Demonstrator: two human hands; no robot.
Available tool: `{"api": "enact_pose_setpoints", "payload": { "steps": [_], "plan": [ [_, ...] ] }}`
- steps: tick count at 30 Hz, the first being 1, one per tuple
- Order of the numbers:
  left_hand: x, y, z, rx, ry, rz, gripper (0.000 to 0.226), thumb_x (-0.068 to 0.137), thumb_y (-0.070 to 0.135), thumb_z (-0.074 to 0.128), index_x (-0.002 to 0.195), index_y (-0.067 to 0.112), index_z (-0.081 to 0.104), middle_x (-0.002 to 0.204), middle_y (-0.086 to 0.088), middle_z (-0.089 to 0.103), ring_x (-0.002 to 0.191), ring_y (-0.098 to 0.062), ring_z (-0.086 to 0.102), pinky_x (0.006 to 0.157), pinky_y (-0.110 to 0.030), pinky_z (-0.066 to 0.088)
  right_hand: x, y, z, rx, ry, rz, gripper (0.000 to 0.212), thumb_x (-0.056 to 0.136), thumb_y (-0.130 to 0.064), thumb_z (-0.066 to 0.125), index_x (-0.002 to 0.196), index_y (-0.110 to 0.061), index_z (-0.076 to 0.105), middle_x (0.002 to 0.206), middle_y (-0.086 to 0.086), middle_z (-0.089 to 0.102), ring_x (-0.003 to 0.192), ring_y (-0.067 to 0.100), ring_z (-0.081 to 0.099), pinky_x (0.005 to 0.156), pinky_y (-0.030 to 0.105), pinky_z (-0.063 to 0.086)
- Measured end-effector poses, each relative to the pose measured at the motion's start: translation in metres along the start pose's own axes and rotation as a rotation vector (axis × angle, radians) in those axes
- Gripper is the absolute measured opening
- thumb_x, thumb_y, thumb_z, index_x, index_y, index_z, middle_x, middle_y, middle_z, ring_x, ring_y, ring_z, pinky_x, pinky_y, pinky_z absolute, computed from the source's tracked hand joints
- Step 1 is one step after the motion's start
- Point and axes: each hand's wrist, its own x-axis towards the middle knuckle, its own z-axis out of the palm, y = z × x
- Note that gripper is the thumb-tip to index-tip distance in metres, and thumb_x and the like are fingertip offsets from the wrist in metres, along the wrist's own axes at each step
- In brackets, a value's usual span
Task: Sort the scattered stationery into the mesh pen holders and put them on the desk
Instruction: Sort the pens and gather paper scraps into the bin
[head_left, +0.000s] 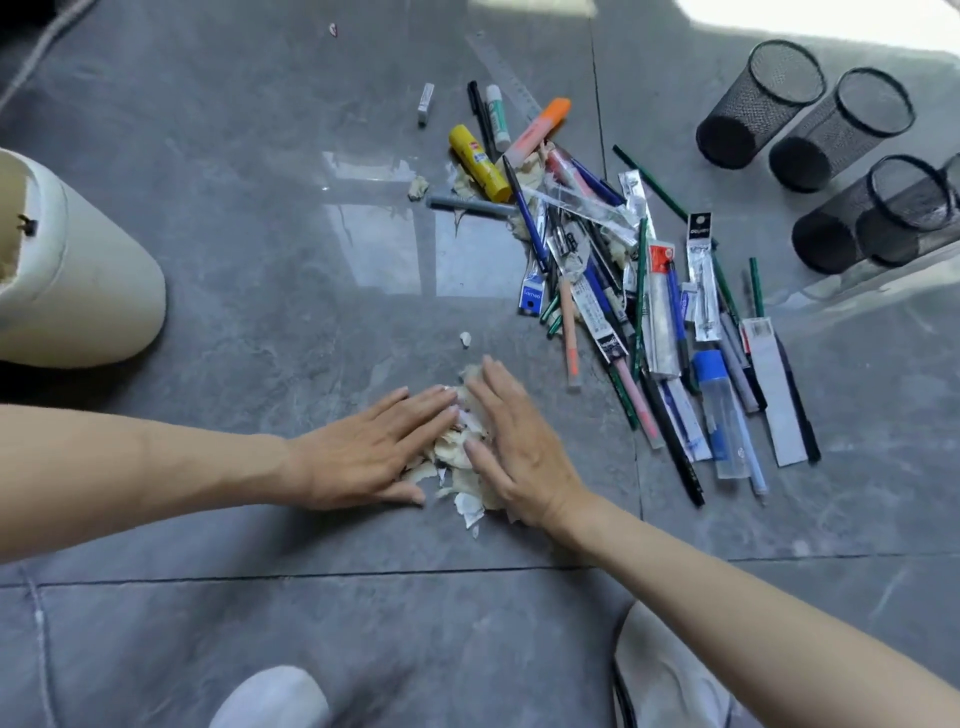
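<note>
- Left hand (363, 452): palm down and open, fingers straight and close together. It lies flat on the left side of a small pile of torn paper scraps (457, 467). Its fingertips reach over the top of the pile.
- Right hand (519, 447): also open, fingers straight and slightly spread, pointing far-left. It presses against the right side of the same pile. Neither hand grips anything, and the scraps sit squeezed between the two.
- Heap of stationery (597, 244): on the floor, right of and beyond the hands, not touched. It holds pens, pencils and packaged refills, crossed and overlapping, with more scraps mixed in.
- At the heap's far end lie a yellow glue stick (479, 162) and an orange highlighter (537, 130). A white eraser (426, 104) lies a little apart to the left.
- At the heap's near end is a clear tube with a blue cap (719, 410).
- Mesh pen holders (758, 104): four, black, clustered at the far right, well apart from the hands. I cannot tell whether they are upright or on their sides.
- Surface: a glossy grey tiled floor (260, 234) with dark grout lines, and a pale window reflection left of the heap.
- A cream bin (78, 275) is at the left edge.
- A white shoe (270, 699) is at the near edge.
</note>
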Motion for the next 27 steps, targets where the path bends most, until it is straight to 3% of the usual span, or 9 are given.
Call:
{"api": "enact_pose_setpoints", "payload": {
  "steps": [3, 8, 11, 14, 16, 18, 22, 25, 27],
  "plan": [
    [0.005, 0.0, -0.001, -0.021, 0.04, -0.006, 0.081, 0.095, 0.061, 0.026, 0.15, 0.012, -0.006, 0.157, -0.007, 0.0, 0.146, -0.019, -0.006, 0.117, -0.035, -0.003, 0.024, -0.002, -0.004, 0.03, 0.066, 0.025, 0.057, 0.094, -0.037, 0.038, 0.142, -0.006, 0.037, 0.154, 0.01, 0.027, 0.145, 0.023, 0.016, 0.118, 0.043, 0.014],
    [0.008, -0.009, -0.019, -0.225, 0.202, -0.086, 0.073, 0.093, 0.06, 0.029, 0.147, 0.014, 0.013, 0.153, -0.003, 0.014, 0.145, -0.013, 0.005, 0.118, -0.03, -0.001, 0.066, 0.002, -0.022, -0.001, -0.098, 0.042, 0.067, 0.092, -0.051, 0.021, 0.142, -0.011, 0.039, 0.149, 0.007, 0.038, 0.144, 0.021, 0.021, 0.119, 0.035, 0.008],
    [0.008, -0.003, -0.015, -0.343, 0.422, -0.321, 0.072, 0.094, 0.061, 0.025, 0.145, 0.011, 0.023, 0.148, -0.01, 0.027, 0.141, -0.017, 0.018, 0.117, -0.029, 0.009, 0.065, -0.002, -0.025, 0.037, -0.174, 0.041, 0.066, 0.093, -0.05, 0.021, 0.139, -0.01, 0.044, 0.144, 0.008, 0.045, 0.14, 0.018, 0.029, 0.116, 0.028, 0.01],
    [0.002, 0.015, -0.006, -0.568, 0.503, -0.576, 0.078, 0.089, 0.064, 0.023, 0.146, 0.011, 0.027, 0.15, 0.0, 0.027, 0.141, -0.01, 0.018, 0.117, -0.025, 0.008, 0.041, -0.008, -0.024, 0.07, -0.11, -0.028, 0.062, 0.096, -0.05, 0.026, 0.129, -0.006, 0.054, 0.136, 0.01, 0.054, 0.135, 0.018, 0.038, 0.117, 0.037, 0.019],
    [0.0, 0.025, -0.001, -0.596, 0.486, -0.604, 0.081, 0.086, 0.07, 0.016, 0.147, 0.017, 0.023, 0.146, 0.012, 0.02, 0.138, -0.001, 0.013, 0.113, -0.012, -0.002, 0.022, -0.003, -0.023, 0.019, -0.048, -0.08, 0.064, 0.098, -0.051, 0.021, 0.131, -0.006, 0.053, 0.141, 0.008, 0.049, 0.14, 0.018, 0.031, 0.119, 0.04, 0.013],
    [-0.003, 0.03, 0.004, -0.578, 0.49, -0.604, 0.079, 0.087, 0.07, 0.011, 0.148, 0.02, 0.021, 0.146, 0.015, 0.018, 0.138, 0.004, 0.011, 0.111, -0.008, -0.004, 0.005, 0.004, -0.022, -0.024, 0.011, -0.082, 0.064, 0.098, -0.051, 0.019, 0.136, -0.008, 0.048, 0.149, 0.008, 0.038, 0.144, 0.019, 0.022, 0.119, 0.043, 0.01],
    [0.009, 0.046, 0.008, -0.616, 0.564, -0.659, 0.079, 0.089, 0.067, 0.013, 0.147, 0.016, 0.026, 0.145, 0.016, 0.02, 0.138, 0.002, 0.013, 0.114, -0.015, 0.0, -0.008, 0.008, -0.016, 0.08, 0.076, 0.156, 0.061, 0.095, -0.052, 0.025, 0.145, -0.017, 0.032, 0.155, 0.001, 0.022, 0.146, 0.012, 0.011, 0.119, 0.042, 0.01],
    [0.028, 0.063, 0.005, -0.695, 0.623, -0.687, 0.07, 0.09, 0.053, 0.018, 0.145, 0.013, 0.031, 0.144, 0.015, 0.024, 0.137, 0.0, 0.018, 0.116, -0.02, 0.005, -0.007, -0.007, 0.001, 0.162, 0.104, 0.196, 0.06, 0.094, -0.043, 0.026, 0.146, -0.014, 0.03, 0.151, -0.005, 0.025, 0.144, 0.008, 0.015, 0.12, 0.035, 0.007],
    [0.042, 0.072, 0.005, -0.726, 0.665, -0.693, 0.067, 0.091, 0.048, 0.018, 0.143, 0.01, 0.035, 0.147, 0.005, 0.034, 0.136, -0.003, 0.024, 0.115, -0.02, 0.008, -0.006, -0.019, 0.016, 0.232, 0.17, 0.226, 0.058, 0.095, -0.04, 0.029, 0.143, -0.009, 0.036, 0.148, -0.003, 0.034, 0.142, 0.01, 0.022, 0.119, 0.031, 0.011]
  ]
}}
